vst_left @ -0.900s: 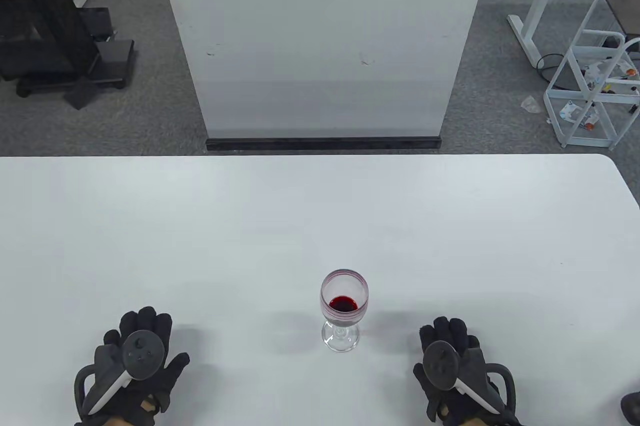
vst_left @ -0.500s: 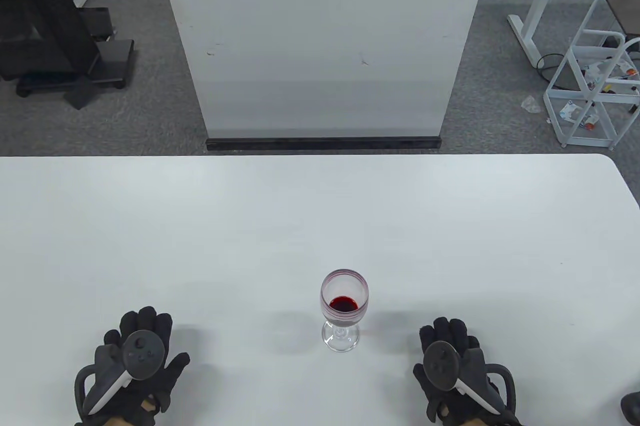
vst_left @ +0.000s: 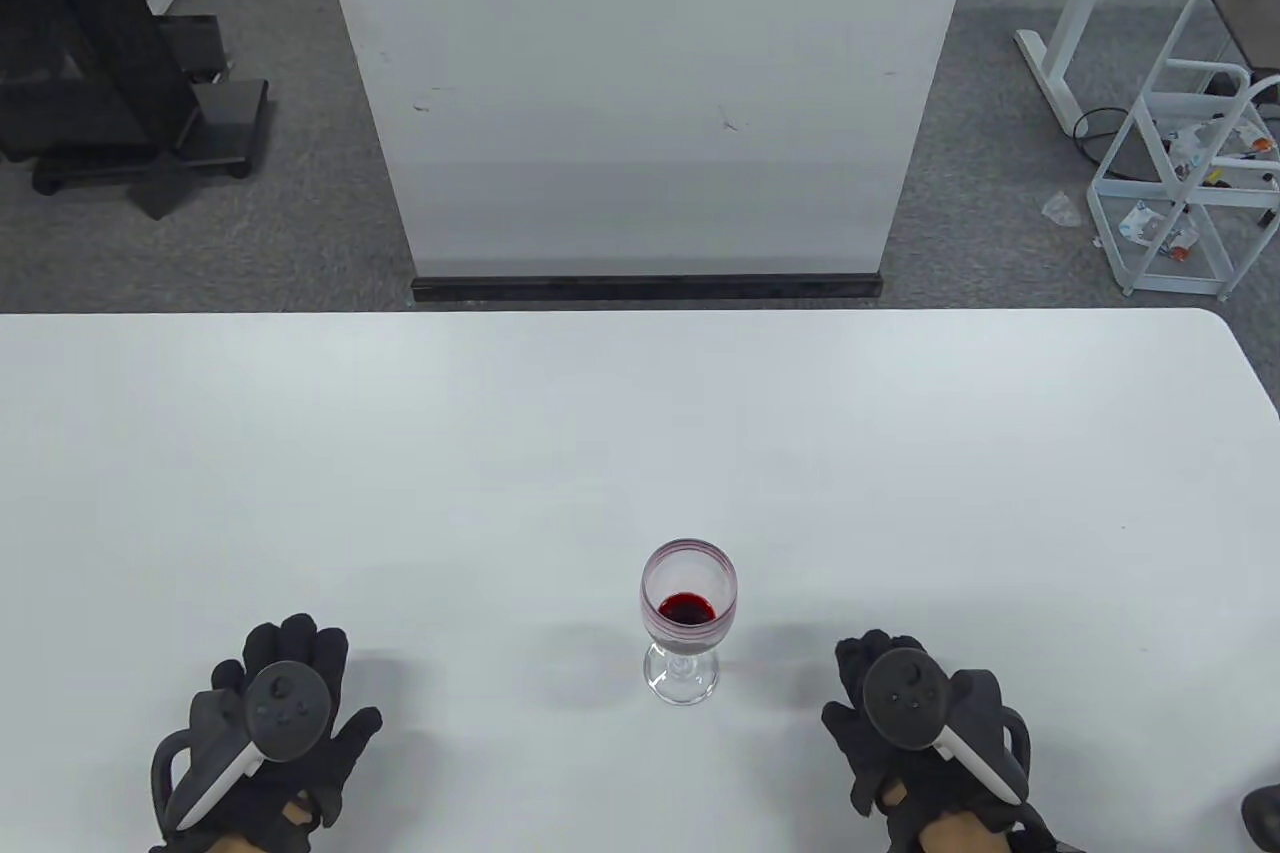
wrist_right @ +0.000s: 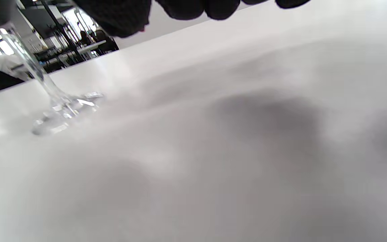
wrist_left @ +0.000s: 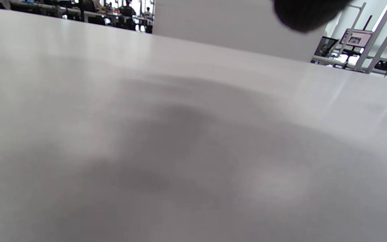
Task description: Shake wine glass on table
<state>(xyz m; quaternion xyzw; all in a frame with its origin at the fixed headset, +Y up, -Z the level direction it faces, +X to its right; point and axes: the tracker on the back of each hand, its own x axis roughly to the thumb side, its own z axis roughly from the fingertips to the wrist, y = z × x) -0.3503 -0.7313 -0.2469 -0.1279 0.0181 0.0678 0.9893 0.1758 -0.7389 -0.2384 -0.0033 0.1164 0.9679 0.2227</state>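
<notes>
A wine glass (vst_left: 688, 619) stood upright on the white table (vst_left: 640, 433), near the front edge and a little right of the middle. It had a small pool of red wine (vst_left: 686, 608) at the bottom of its bowl. Its round foot sat flat on the table top.

The left hand (vst_left: 265, 728) lay on the table well to the left of the glass, palm down, fingers spread out and gripping nothing. A dark tracker (vst_left: 285, 698) sat on its back.

The right hand (vst_left: 915, 728) was on the other side, near the glass but not touching it. It gripped nothing, and its fingers (vst_left: 872, 655) were curled a little and pointed away from the person. A tracker (vst_left: 908, 698) sat on its back too. In the right wrist view the fingertips (wrist_right: 193, 8) hung above the table, and the glass stem and foot (wrist_right: 59, 107) showed at the left, apart from them.

The 2 hands had the glass between them.

Behind the table stood a big white board (vst_left: 645, 83) on the gray floor. A white rack (vst_left: 1190, 153) stood at the far right.
</notes>
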